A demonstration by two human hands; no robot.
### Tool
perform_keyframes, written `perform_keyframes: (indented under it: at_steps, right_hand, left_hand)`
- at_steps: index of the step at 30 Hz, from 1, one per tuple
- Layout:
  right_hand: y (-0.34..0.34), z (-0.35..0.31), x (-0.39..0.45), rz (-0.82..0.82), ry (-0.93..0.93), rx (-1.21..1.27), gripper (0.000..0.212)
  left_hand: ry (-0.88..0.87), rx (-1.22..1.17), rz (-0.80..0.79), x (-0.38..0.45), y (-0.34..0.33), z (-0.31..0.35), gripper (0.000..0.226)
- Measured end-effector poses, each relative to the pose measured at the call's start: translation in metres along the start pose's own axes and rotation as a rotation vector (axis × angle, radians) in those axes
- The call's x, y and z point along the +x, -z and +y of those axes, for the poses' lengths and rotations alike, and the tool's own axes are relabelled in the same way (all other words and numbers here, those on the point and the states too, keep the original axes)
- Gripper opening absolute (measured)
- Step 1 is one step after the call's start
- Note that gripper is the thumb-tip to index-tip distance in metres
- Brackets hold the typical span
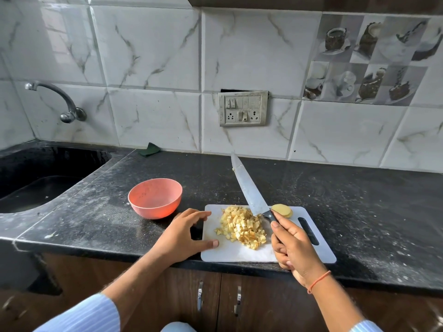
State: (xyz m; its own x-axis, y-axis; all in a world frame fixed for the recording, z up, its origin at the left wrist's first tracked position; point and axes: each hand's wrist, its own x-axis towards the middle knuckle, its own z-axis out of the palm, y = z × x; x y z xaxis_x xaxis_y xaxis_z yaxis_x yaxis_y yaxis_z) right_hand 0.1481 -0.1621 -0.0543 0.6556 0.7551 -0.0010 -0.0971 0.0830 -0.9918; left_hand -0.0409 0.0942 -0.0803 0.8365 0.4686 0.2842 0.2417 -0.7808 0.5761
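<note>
The yellow diced pile (242,227) midway on the white plastic board (239,254) should be gathered by the long steel knife (249,188) grasped in the right hand (293,245), the board's left edge steadied by the released left hand (184,233).

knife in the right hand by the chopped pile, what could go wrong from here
The left hand rests on the cutting board beside the diced pile; the knife in the right hand could nick its fingers.
The board lies near the counter's front edge, so a hard push might slide it off.
The pink bowl stands apart from the board, so scraped pieces may spill between.
</note>
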Motion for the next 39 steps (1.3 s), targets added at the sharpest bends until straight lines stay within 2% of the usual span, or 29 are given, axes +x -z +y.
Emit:
perform_keyframes:
  at_steps: [2,6,12,16,20,28,31,34,35,37,39]
  right_hand:
    - [0.0,0.0,-0.001,0.009,0.005,0.022,0.047]
    - [-0.002,-0.001,-0.005,0.043,0.045,0.033,0.043]
    - [0.013,-0.008,-0.011,0.17,0.143,-0.06,0.036]
    - [0.053,-0.021,-0.011,0.219,0.175,-0.223,0.028]
    - [0.073,-0.016,-0.013,0.27,0.173,-0.171,0.021]
    - [0.076,-0.015,-0.013,0.283,0.199,-0.122,0.022]
    - [0.077,-0.015,-0.013,0.284,0.204,-0.122,0.022]
    - [0.078,-0.015,-0.013,0.282,0.197,-0.111,0.02]
    - [0.079,-0.015,-0.013,0.281,0.195,-0.104,0.02]
    - [0.081,-0.015,-0.012,0.291,0.191,-0.088,0.021]
    - [0.084,-0.014,-0.01,0.3,0.192,-0.076,0.022]
  left_hand:
    - [0.059,-0.006,0.058,0.007,-0.003,0.004,0.076]
    - [0.061,0.017,0.138,0.011,-0.003,0.009,0.013]
    - [0.107,-0.047,0.205,0.001,0.002,0.015,0.031]
    - [0.085,-0.106,0.164,-0.002,-0.002,0.017,0.041]
    - [0.11,-0.165,0.123,0.001,0.0,0.016,0.053]
    - [0.122,-0.263,0.063,0.014,-0.003,0.025,0.041]
    - [0.067,-0.356,0.115,0.028,-0.003,0.036,0.031]
    - [-0.085,-0.184,0.21,0.051,-0.001,0.057,0.014]
    - [-0.15,-0.119,0.217,0.061,-0.003,0.066,0.015]
    - [-0.251,0.036,0.162,0.085,-0.011,0.083,0.032]
    - [-0.304,0.176,0.016,0.111,-0.025,0.101,0.054]
